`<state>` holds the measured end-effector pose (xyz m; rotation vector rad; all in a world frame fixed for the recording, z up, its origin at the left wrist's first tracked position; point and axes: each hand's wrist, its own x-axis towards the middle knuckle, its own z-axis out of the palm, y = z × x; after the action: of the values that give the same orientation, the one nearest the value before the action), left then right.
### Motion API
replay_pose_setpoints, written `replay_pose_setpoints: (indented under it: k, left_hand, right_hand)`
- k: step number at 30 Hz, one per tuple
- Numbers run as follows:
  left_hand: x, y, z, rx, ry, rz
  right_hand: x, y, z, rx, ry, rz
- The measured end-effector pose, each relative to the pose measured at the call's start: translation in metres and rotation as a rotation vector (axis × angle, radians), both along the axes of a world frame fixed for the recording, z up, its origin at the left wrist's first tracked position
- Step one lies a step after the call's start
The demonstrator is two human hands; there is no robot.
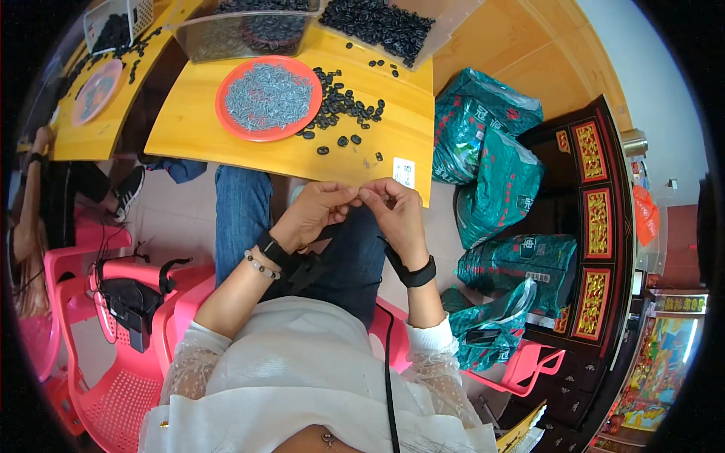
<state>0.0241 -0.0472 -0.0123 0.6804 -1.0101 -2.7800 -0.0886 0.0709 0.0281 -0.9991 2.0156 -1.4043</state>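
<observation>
Over my lap, just off the near edge of the yellow table (198, 124), my two hands meet fingertip to fingertip. The fingers of my left hand (317, 210) are closed in a pinch. My right hand (399, 217) pinches too, its thumb and forefinger touching the left fingertips. Whatever sits between them is too small to make out. Ahead of my hands on the table stands a red-orange plate (221, 106) heaped with thin grey screw-like pieces (268, 97). Small black oval parts (343, 106) lie scattered to its right.
Behind the plate are a clear plastic bin (204, 44) and a shallow tray (445, 34), both holding black parts. Teal sacks (498, 181) stand to the right. On the left are pink chairs (113, 377), a black bag (132, 306), and another person at a second table (140, 83).
</observation>
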Motion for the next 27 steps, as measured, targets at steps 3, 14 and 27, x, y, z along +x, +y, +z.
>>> replay_pose_setpoints:
  k: [3, 14, 27]
  left_hand:
    - [0.003, -0.002, 0.000, -0.042, -0.026, 0.054]
    - [0.032, 0.006, -0.005, -0.518, -0.085, 0.261]
    - [0.046, 0.007, -0.027, -0.579, -0.063, 0.276]
  right_hand:
    - [-0.010, -0.002, -0.002, 0.037, 0.085, -0.019]
    - [-0.073, -0.052, -0.025, 0.604, 0.661, -0.286]
    - [-0.073, -0.063, -0.032, 0.666, 0.722, -0.345]
